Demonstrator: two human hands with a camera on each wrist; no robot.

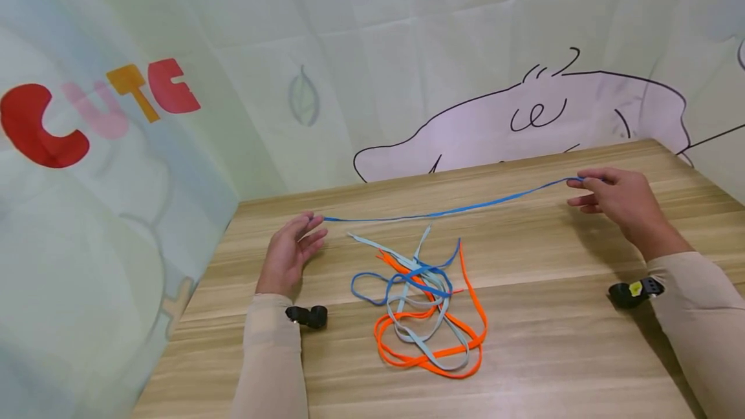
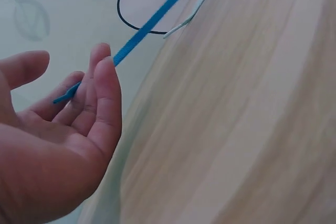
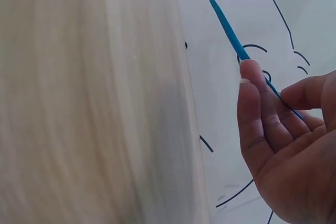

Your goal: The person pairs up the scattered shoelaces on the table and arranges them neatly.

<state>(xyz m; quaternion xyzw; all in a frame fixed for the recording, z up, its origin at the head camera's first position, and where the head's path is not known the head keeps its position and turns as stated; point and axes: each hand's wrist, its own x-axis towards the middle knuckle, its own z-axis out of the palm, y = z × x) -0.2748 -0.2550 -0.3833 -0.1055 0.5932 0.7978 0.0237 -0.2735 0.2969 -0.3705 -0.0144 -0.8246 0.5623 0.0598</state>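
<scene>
A blue shoelace (image 1: 474,207) stretches between both hands above the far part of the table, sagging slightly. At its left end, my left hand (image 1: 290,252) holds it among the fingers; in the left wrist view the thumb stands apart and the lace tip (image 2: 64,96) pokes out over the palm side. My right hand (image 1: 625,202) pinches the other end, thumb against the fingers, as the right wrist view shows with the lace (image 3: 227,24) running up from the fingertips. Below lies a loose tangle of orange (image 1: 478,315), pale grey-blue (image 1: 407,335) and blue laces (image 1: 372,275).
The wooden table (image 1: 553,341) reaches back to a printed cloth backdrop (image 1: 407,70) with cartoon outlines and coloured letters. Small black cameras sit on the left wrist (image 1: 308,317) and right wrist (image 1: 634,291).
</scene>
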